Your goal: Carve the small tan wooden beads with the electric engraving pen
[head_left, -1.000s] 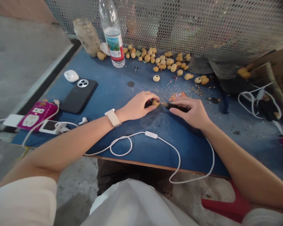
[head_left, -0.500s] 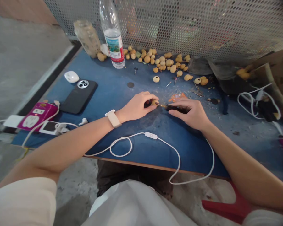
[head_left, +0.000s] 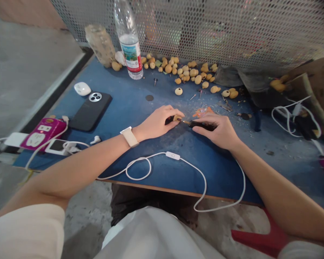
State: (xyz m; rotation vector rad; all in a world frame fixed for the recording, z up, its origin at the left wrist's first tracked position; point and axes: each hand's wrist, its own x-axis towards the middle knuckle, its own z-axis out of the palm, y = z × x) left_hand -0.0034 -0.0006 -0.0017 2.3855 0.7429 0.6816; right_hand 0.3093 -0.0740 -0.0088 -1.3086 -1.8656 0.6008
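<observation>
A blue table (head_left: 151,108) fills the view, backed by a perforated metal screen (head_left: 218,32). Both forearms reach in from the near edge and angle toward each other, with the wrists low and the hands close together near the middle of the table.

The left hand (head_left: 158,123), below a cream watch (head_left: 129,137), curls its fingers around a small tan seed pod (head_left: 175,118), holding it clamped just above the tabletop. Most of the pod is hidden by the fingers. The right hand (head_left: 215,130) grips a slim black rotary engraving tool (head_left: 202,125) like a pen, its thin bit (head_left: 185,122) pointing at the pod. The view is too small and blurred to tell whether the bit is touching the pod.

Compared with a second ago, the left fingers have rolled further over the pod, so less of it shows. The right hand has barely shifted. A white cable (head_left: 140,157) loops across the table just below the hands. Beyond them lies a scattered group of similar tan seed pods (head_left: 185,70).
</observation>
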